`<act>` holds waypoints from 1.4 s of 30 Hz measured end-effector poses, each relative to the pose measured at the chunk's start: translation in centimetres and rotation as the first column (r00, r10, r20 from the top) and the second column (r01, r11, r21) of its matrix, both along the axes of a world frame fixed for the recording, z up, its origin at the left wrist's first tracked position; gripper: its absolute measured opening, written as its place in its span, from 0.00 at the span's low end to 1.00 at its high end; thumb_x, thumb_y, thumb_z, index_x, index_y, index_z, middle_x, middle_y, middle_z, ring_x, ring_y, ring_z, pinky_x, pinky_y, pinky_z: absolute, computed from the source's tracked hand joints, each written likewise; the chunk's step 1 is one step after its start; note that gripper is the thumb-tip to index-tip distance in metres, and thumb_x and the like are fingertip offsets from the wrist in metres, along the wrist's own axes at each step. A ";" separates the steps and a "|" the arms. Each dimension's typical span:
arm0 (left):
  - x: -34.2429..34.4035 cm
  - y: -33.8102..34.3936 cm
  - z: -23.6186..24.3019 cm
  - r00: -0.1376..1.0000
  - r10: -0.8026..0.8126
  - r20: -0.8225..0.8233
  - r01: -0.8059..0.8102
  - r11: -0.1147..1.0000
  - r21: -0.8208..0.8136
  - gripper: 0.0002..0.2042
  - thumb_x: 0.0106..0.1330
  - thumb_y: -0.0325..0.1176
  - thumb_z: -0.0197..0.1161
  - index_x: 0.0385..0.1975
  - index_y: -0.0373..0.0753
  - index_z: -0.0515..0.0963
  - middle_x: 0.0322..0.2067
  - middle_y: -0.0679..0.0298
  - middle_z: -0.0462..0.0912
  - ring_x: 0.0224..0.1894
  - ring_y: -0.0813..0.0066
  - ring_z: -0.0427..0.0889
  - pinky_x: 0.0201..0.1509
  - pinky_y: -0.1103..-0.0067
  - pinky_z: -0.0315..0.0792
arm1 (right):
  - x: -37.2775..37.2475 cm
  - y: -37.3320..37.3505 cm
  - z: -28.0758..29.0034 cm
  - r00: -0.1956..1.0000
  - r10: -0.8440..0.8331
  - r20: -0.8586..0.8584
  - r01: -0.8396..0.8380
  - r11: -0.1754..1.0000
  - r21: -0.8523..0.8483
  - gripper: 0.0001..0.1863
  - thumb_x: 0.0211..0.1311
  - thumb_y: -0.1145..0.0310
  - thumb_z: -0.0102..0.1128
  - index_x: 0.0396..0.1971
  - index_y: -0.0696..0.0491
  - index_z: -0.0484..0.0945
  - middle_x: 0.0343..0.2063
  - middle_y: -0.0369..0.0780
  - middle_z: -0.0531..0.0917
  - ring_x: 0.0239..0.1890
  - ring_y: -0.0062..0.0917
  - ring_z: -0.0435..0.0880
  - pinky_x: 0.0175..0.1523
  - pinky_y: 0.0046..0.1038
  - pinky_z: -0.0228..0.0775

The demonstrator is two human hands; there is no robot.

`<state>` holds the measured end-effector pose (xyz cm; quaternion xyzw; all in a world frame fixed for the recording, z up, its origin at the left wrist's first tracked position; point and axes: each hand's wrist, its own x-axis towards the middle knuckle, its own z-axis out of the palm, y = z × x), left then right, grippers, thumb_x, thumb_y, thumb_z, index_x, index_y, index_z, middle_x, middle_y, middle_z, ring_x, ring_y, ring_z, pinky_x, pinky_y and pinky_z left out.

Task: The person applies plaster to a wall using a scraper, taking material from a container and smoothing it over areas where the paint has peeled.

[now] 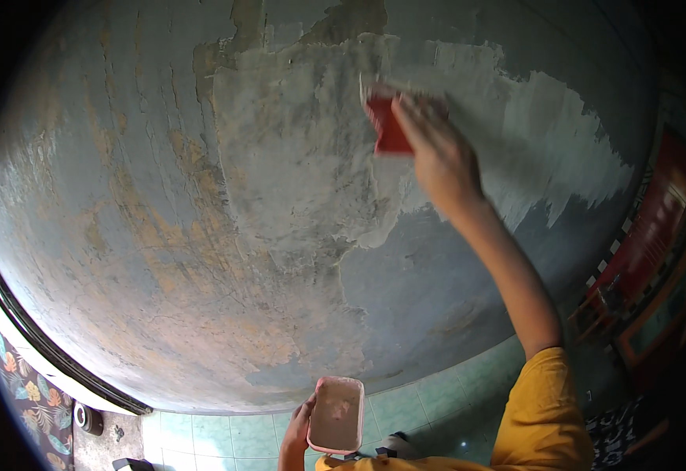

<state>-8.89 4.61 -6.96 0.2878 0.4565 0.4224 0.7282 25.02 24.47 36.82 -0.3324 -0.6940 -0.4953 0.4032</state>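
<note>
My right hand (pixel 443 157) is raised and closed around a red putty spreader (pixel 391 129), slightly smeared by motion. The spreader's blade lies against the wall (pixel 280 157), on a patch of pale grey skim coat with ragged edges. Low in front of me, my left hand (pixel 301 422) grips the left side of a pinkish rectangular tub (pixel 362 412). Inside the tub is some pale paste, with a small lump in the middle.
Bare, cracked plaster with tan stains (pixel 162 259) covers the wall's left part. Green floor tiles (pixel 252 434) run along its foot. At the lower left are a leaf-patterned cloth (pixel 40 392) and a round black-and-white object (pixel 84 418). Reddish furniture (pixel 657 212) stands far right.
</note>
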 end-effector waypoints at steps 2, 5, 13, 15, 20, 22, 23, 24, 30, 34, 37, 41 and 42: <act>-0.5 -0.1 -2.4 0.998 0.041 0.051 -0.048 0.988 0.145 0.25 0.84 0.41 0.48 0.72 0.30 0.70 0.64 0.57 0.79 0.61 0.70 0.80 0.65 0.74 0.75 | -0.5 0.6 -6.4 0.999 -0.019 0.038 0.023 0.995 -0.094 0.30 0.66 0.81 0.58 0.69 0.57 0.73 0.65 0.50 0.80 0.66 0.43 0.81 0.67 0.41 0.78; -1.1 -0.2 -2.3 0.994 0.040 0.102 -0.047 0.997 0.066 0.25 0.84 0.41 0.48 0.71 0.30 0.71 0.64 0.58 0.80 0.61 0.70 0.80 0.64 0.74 0.74 | -0.3 -2.1 -17.3 0.993 0.004 0.115 0.029 0.958 -0.285 0.29 0.65 0.79 0.60 0.68 0.57 0.74 0.67 0.51 0.78 0.67 0.42 0.80 0.68 0.42 0.78; -2.7 -0.4 -1.2 0.996 0.058 0.063 -0.062 0.997 0.053 0.25 0.83 0.43 0.51 0.69 0.30 0.73 0.61 0.59 0.82 0.59 0.71 0.81 0.62 0.75 0.76 | -0.5 -3.3 1.5 0.975 0.196 -0.103 -0.202 0.979 -0.042 0.23 0.67 0.85 0.56 0.61 0.56 0.80 0.57 0.47 0.85 0.55 0.41 0.88 0.59 0.36 0.84; -2.3 -0.1 -0.5 0.997 0.045 0.064 -0.050 0.996 0.072 0.25 0.83 0.44 0.51 0.68 0.30 0.73 0.60 0.59 0.82 0.58 0.71 0.82 0.61 0.75 0.77 | -0.6 -2.2 3.4 0.978 0.196 -0.076 -0.199 0.979 -0.032 0.25 0.65 0.86 0.56 0.62 0.56 0.80 0.58 0.46 0.85 0.58 0.40 0.87 0.62 0.35 0.83; -2.6 -0.6 -1.0 0.989 0.136 0.066 -0.139 0.989 0.044 0.25 0.82 0.45 0.54 0.66 0.30 0.75 0.56 0.59 0.84 0.55 0.72 0.83 0.57 0.76 0.79 | -2.2 -0.5 -10.2 0.995 0.060 0.076 -0.045 0.982 -0.181 0.26 0.65 0.79 0.62 0.64 0.58 0.78 0.61 0.49 0.83 0.63 0.42 0.83 0.67 0.43 0.79; -2.8 -0.7 -0.5 0.993 0.103 0.059 -0.105 0.993 0.043 0.25 0.82 0.45 0.54 0.66 0.29 0.75 0.56 0.59 0.84 0.55 0.72 0.83 0.57 0.75 0.79 | -2.1 -3.3 -17.2 0.990 0.120 0.079 -0.090 0.947 -0.307 0.28 0.61 0.80 0.63 0.64 0.58 0.79 0.60 0.49 0.84 0.64 0.40 0.83 0.67 0.44 0.78; -2.2 -0.4 -1.1 0.996 0.061 0.063 -0.063 0.998 0.024 0.25 0.82 0.45 0.54 0.65 0.29 0.75 0.56 0.59 0.84 0.54 0.72 0.83 0.56 0.75 0.79 | -1.7 -4.3 -19.0 0.990 0.122 0.067 -0.084 0.908 -0.410 0.26 0.61 0.81 0.63 0.62 0.59 0.79 0.60 0.48 0.84 0.62 0.40 0.84 0.67 0.42 0.79; -2.3 -0.9 -1.4 0.996 0.062 0.062 -0.064 0.998 0.021 0.25 0.82 0.45 0.54 0.65 0.29 0.75 0.56 0.59 0.84 0.54 0.72 0.83 0.56 0.75 0.79 | -1.4 -4.5 -18.7 0.987 0.156 0.038 -0.125 0.898 -0.422 0.26 0.62 0.81 0.62 0.62 0.59 0.80 0.60 0.48 0.84 0.61 0.40 0.85 0.66 0.41 0.80; -2.9 -1.2 -0.7 0.998 0.057 0.021 -0.056 0.998 -0.033 0.24 0.83 0.43 0.52 0.67 0.30 0.74 0.57 0.60 0.84 0.54 0.73 0.83 0.57 0.76 0.78 | 2.2 -3.6 1.6 0.979 0.159 -0.125 -0.171 0.981 -0.092 0.26 0.63 0.84 0.59 0.61 0.55 0.80 0.57 0.47 0.86 0.59 0.41 0.86 0.63 0.39 0.83; -1.8 -1.2 0.2 0.998 0.065 0.019 -0.066 0.997 0.036 0.24 0.83 0.44 0.51 0.68 0.31 0.74 0.57 0.60 0.84 0.54 0.72 0.83 0.57 0.75 0.78 | 3.3 -0.7 -0.6 1.000 0.012 0.000 -0.012 0.999 -0.048 0.27 0.63 0.83 0.61 0.63 0.53 0.79 0.58 0.44 0.86 0.60 0.42 0.85 0.66 0.39 0.80; -1.1 -0.9 0.7 0.995 0.095 -0.031 -0.093 0.994 0.058 0.24 0.84 0.44 0.51 0.68 0.31 0.74 0.56 0.60 0.84 0.54 0.72 0.83 0.57 0.75 0.79 | 2.6 -1.5 -11.0 0.999 0.038 0.029 -0.033 0.986 -0.161 0.28 0.62 0.82 0.63 0.64 0.53 0.79 0.58 0.44 0.87 0.61 0.40 0.85 0.68 0.41 0.78; -2.3 -0.7 -1.0 0.998 0.044 0.054 -0.043 0.999 -0.007 0.24 0.83 0.44 0.51 0.68 0.30 0.74 0.56 0.59 0.84 0.54 0.72 0.83 0.57 0.75 0.79 | 2.1 -4.4 -18.1 0.997 0.077 0.018 -0.064 0.921 -0.384 0.26 0.62 0.81 0.63 0.62 0.55 0.80 0.59 0.47 0.85 0.61 0.40 0.86 0.65 0.41 0.79; -2.2 -0.9 -1.3 0.998 0.039 0.056 -0.039 0.999 -0.011 0.24 0.83 0.44 0.51 0.68 0.30 0.74 0.56 0.59 0.84 0.54 0.72 0.83 0.57 0.75 0.79 | 2.4 -4.7 -16.2 0.990 0.133 -0.038 -0.138 0.916 -0.376 0.25 0.63 0.81 0.62 0.61 0.56 0.81 0.59 0.47 0.85 0.60 0.40 0.86 0.64 0.40 0.80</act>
